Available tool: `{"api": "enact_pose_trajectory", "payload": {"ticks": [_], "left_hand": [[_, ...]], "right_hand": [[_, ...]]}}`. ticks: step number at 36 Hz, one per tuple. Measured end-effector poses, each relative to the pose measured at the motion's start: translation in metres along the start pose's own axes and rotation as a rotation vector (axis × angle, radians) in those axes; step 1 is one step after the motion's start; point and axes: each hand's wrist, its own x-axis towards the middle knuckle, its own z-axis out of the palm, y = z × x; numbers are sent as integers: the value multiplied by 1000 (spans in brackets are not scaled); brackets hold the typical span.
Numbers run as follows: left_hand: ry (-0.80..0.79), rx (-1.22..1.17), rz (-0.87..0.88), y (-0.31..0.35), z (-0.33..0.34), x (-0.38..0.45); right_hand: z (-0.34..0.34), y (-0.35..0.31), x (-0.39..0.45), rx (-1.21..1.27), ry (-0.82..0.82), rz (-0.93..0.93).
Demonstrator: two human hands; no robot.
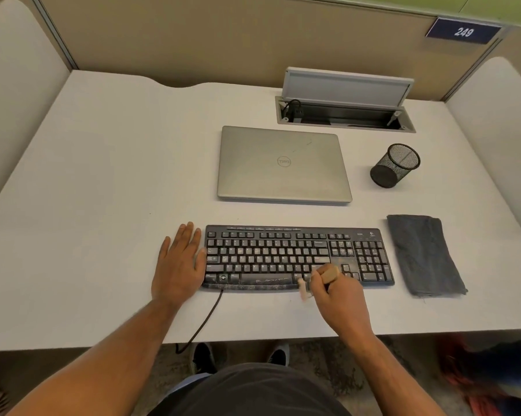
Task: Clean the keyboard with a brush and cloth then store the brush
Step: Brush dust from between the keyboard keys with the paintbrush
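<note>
A dusty black keyboard (283, 253) lies on the white desk near its front edge. My right hand (341, 298) grips a small brush (328, 273) with a pale wooden handle; its light bristles, blurred, sit at the keyboard's front edge right of the space bar. My left hand (179, 262) lies flat on the desk with straight fingers, touching the keyboard's left end. A folded grey cloth (424, 255) lies just right of the keyboard. A black mesh pen cup (394, 166) stands behind the cloth.
A closed silver laptop (283, 165) lies behind the keyboard. Further back, a cable hatch (343, 111) stands open in the desk (88, 190). The keyboard's black cable (205, 319) runs off the front edge. Partition walls enclose three sides.
</note>
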Motion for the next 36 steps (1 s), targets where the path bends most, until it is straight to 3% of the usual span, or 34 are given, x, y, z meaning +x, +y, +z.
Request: {"api": "enact_pose_trajectory", "payload": {"ticks": [5,13,19,26,32,36], "left_hand": [[1,-6,-3,-1,1,0],[7,-5,0,-2,2,0],[2,3,1,-1,2,0],[9,-7,1,-1,2,0],[10,-6,0,-1,3,0],[7,13,0,-2,3,0]], "right_hand": [[-4,-20,-1,79,56,-55],[7,-15,0,4,-90,-12],[-1,-24,-3,49,8,-46],[4,-17,0,-55,-111,-43],[1,-23,-5,-1,-17,-73],[4,-17,-2,-75,-101,-57]]}}
